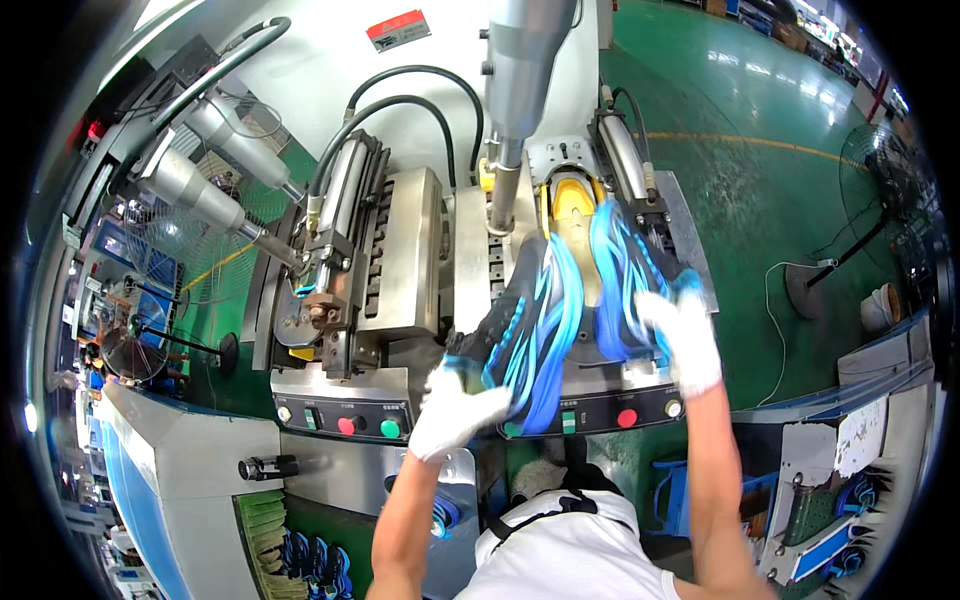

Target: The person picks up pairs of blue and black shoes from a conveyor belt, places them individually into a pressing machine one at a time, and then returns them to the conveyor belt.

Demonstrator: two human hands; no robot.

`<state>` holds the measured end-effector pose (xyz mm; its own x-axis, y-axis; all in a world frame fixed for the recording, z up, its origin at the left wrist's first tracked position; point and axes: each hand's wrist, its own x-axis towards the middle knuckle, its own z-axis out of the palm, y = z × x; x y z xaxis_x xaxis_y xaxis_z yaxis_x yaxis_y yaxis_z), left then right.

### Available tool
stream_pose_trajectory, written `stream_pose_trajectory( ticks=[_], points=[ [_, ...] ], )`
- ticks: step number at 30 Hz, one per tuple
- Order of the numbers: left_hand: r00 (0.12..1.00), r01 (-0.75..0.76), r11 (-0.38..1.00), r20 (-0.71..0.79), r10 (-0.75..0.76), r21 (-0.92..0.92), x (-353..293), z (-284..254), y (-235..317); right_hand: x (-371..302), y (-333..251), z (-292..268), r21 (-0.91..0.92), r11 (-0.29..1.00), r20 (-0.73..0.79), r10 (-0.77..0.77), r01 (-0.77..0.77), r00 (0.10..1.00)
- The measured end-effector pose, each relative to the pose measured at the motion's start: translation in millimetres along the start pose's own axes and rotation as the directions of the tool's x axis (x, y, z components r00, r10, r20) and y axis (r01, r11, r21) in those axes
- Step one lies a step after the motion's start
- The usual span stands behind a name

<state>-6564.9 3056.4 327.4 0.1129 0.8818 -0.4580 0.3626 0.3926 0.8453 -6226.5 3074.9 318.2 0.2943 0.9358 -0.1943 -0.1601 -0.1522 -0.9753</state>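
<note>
two shoes, black with wavy blue stripes, are up in the air over the front of a big metal machine. the left shoe [548, 335] leans at a slant, and the right shoe [613, 285] is just beside it, with a gap between them. the left hand [455, 412], in a white glove, is curled around the near end of its shoe, with the thumb out to the side. the right hand [687, 338], also gloved, is bent around the outer side of its shoe. it is a bit blurry, so how tight it grips is hard to tell.

the shoes look light. the black tops look soft and may squash, while the striped bottoms look more stiff and rubbery. the firm near end looks like a good place to hold, and smooth gloves might slip on shiny stripes.

behind the gap is a yellow shoe-shaped block [574, 203]. a fat metal rod [505, 190] hangs next to it. below is a panel [598, 419] with round buttons. farther off, a fan [868, 190] stands on the green floor [700, 90].
</note>
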Motion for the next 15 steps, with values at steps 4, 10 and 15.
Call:
stream_pose_trajectory(
  ticks=[4,10,15],
  points=[
    [0.99,0.078,0.965,-0.134,-0.046,0.248,-148,-49,-69,163,23,117,-0.611,0.79,0.14,0.053,0.044,0.989],
    [0.5,0.733,0.658,-0.522,-0.691,-0.169,-333,-2,-214,267,125,78,-0.937,0.225,0.264,-0.044,0.267,0.964],
    [0.21,0.669,0.648,-0.744,-0.635,-0.364,-310,12,-354,365,134,-18,-0.663,0.717,0.269,-0.043,0.217,0.962]
  ],
)
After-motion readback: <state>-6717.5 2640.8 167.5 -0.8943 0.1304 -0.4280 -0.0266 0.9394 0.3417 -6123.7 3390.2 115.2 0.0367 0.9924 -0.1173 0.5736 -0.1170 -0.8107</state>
